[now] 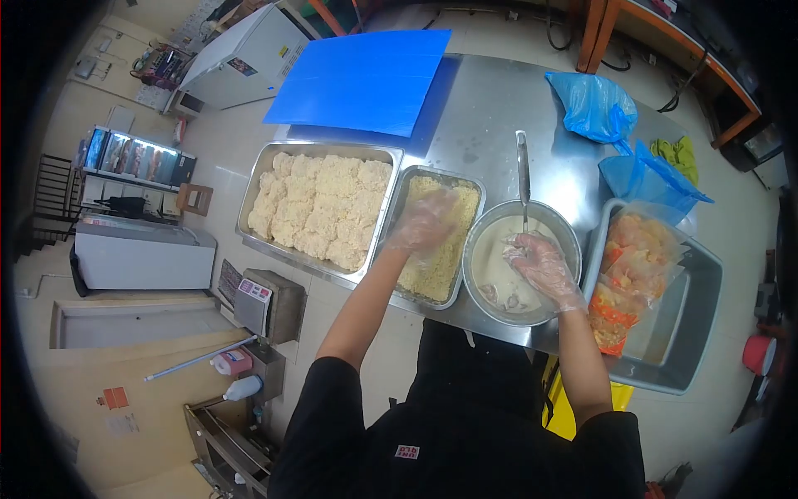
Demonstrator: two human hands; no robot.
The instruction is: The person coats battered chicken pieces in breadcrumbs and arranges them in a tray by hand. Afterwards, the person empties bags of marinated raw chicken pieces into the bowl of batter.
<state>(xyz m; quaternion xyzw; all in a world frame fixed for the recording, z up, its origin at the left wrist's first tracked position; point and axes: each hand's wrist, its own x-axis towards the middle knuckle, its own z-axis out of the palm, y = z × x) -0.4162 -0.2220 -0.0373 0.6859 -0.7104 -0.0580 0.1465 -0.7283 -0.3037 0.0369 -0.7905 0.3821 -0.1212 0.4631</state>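
Note:
My left hand point(426, 220), in a clear plastic glove and blurred by motion, is over the narrow metal tray point(401, 187) of yellowish crumbs point(436, 279). Whether it holds anything cannot be made out. My right hand point(536, 264), also gloved, dips into the round metal bowl point(573, 235) of whitish batter point(490, 258). Its fingers are curled at the batter, near some coated pieces point(503, 301); what they hold is unclear. A metal utensil point(523, 170) leans on the bowl's far rim. To the left, a large metal tray point(397, 155) holds rows of crumb-coated pieces point(320, 204).
A blue board point(357, 79) lies behind the trays. Right of the bowl is a grey tub point(702, 320) with bags of orange-tinted food point(636, 254). Blue plastic bags point(594, 104) and a green cloth or bag point(677, 156) are on the steel table point(490, 104). A scale point(262, 303) stands left.

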